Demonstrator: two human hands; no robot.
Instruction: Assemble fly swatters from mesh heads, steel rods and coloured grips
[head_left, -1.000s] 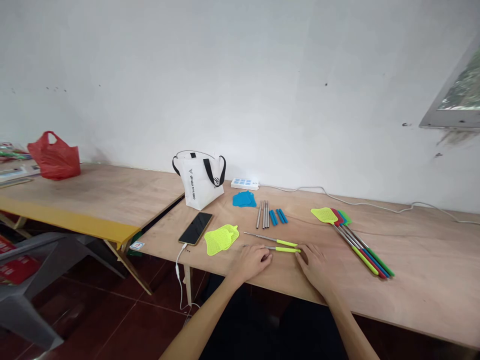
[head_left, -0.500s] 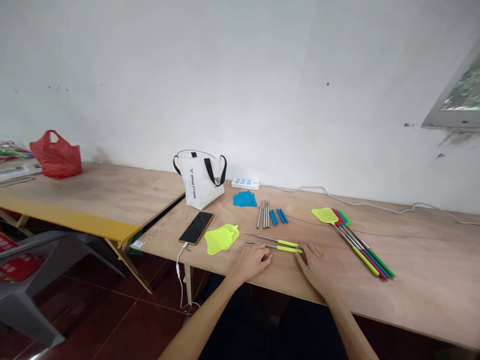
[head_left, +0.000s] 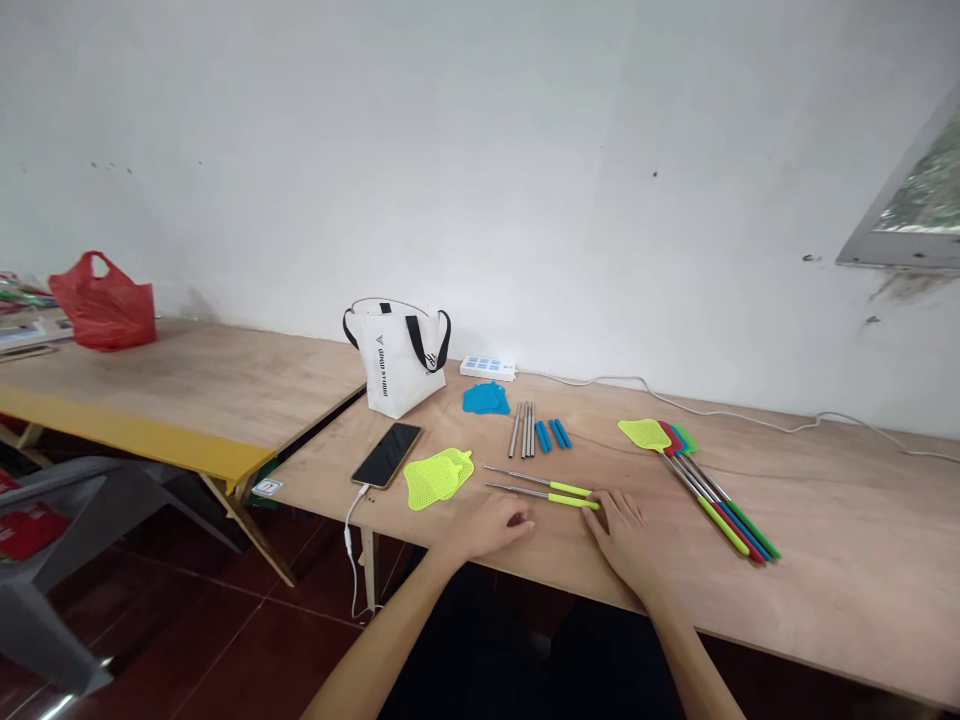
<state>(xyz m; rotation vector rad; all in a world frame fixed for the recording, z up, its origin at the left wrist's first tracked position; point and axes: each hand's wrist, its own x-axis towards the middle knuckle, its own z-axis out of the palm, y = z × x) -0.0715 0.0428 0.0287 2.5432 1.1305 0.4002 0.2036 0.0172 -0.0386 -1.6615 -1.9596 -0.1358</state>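
My left hand (head_left: pixel 496 527) rests on the table with its fingers loosely bent and nothing in them, just in front of the two metal rods with yellow grips (head_left: pixel 571 499). Flat on the wood lies my right hand (head_left: pixel 619 528), fingers apart, its fingertips at the ends of those grips. Left of the rods are overlapping yellow mesh fly swatter heads (head_left: pixel 439 478). Farther back are blue swatter heads (head_left: pixel 486 398), several bare metal tubes (head_left: pixel 528 430) and several blue grips (head_left: pixel 551 435). To the right, several whole fly swatters (head_left: pixel 712 496) in yellow, red, blue and green lie side by side.
A phone (head_left: pixel 387 455) on a white cable lies at the left, with a white bag (head_left: pixel 396 365) behind it. A power strip (head_left: pixel 487 368) sits against the wall, its cord trailing right. Another table (head_left: pixel 225 375) with a red plastic bag (head_left: pixel 105 310) stands farther left.
My left hand has shifted slightly back toward the table's front edge, away from the rods. My right hand stays by the grips. The whole view has moved a little.
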